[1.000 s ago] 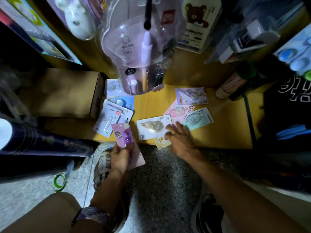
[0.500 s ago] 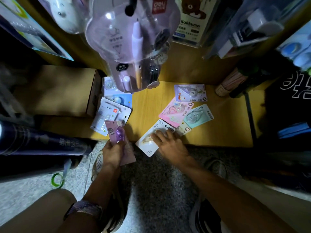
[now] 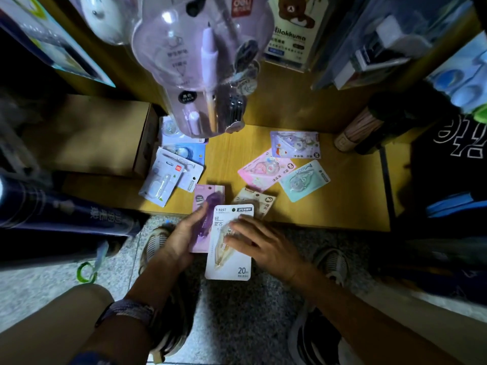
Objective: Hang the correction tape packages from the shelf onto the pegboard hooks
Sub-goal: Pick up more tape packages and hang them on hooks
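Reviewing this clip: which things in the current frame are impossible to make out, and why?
Head view only:
- Pegboard hooks: hidden behind the clear hanging pack.
- White package: the right hand covers its blister's upper part.
- Purple package: overlapped by the white one and the left hand.
- Beige package: lower end hidden.
- Right-side shelf goods: dark, blurred.

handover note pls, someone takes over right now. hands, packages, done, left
Left hand: grips the purple correction tape card.
Right hand: fingers laid on the white "20m" correction tape card, stacking it over the purple one.
On the wooden shelf: beige card, pink card, mint card, lilac card, pale blue cards at left.
Done: two collected. Left: the rest; hang all.
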Demonstrator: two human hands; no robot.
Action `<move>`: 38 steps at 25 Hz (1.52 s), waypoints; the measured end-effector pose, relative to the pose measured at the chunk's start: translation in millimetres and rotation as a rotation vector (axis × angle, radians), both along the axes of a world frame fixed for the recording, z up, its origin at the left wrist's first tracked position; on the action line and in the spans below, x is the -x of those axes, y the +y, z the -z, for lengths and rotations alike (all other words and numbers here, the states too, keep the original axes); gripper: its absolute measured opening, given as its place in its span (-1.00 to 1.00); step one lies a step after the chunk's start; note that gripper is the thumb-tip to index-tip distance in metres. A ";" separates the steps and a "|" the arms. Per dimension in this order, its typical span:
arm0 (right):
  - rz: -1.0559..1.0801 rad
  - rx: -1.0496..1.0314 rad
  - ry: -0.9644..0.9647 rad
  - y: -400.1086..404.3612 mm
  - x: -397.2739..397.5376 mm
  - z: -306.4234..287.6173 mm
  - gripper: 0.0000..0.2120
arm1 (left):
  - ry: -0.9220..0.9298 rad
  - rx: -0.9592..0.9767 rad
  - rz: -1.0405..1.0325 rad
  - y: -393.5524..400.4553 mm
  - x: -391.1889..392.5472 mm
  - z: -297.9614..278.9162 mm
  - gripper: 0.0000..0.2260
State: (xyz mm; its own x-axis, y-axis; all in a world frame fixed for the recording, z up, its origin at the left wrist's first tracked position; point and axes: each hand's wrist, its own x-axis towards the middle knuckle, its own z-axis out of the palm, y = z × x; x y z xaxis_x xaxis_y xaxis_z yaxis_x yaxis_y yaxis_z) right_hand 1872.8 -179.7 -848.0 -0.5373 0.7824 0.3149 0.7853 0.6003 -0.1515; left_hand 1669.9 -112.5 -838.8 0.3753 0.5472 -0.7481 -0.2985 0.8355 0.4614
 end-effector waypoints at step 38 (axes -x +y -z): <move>1.344 0.792 0.132 63.2 -69.6 46.0 -0.38 | 0.220 -0.206 -0.265 -3.2 -27.5 14.5 -0.45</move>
